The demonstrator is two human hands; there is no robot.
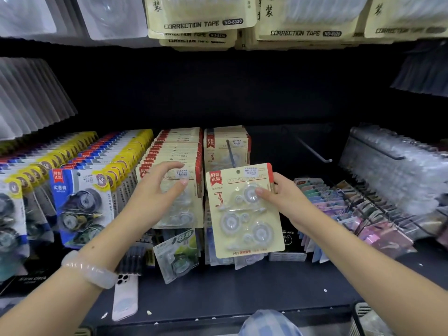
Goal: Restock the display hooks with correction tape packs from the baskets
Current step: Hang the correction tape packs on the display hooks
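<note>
Pinching a correction tape pack (244, 210) at its right edge, the right hand (284, 202) holds it mid-frame, hole uppermost, likely for the hook (231, 154) just above; left hand (155, 197) fingers spread, steadying the neighbouring full row (173, 154).

One correction tape pack (244, 209) is held by the right hand (282, 200) before a partly filled hook (230, 154). To its left, a full row of packs (174, 161) is fronted by the left hand (157, 192). A bare hook (312, 149) is seen further right. A phone (124, 297) lies on the shelf (242, 292) below.
</note>
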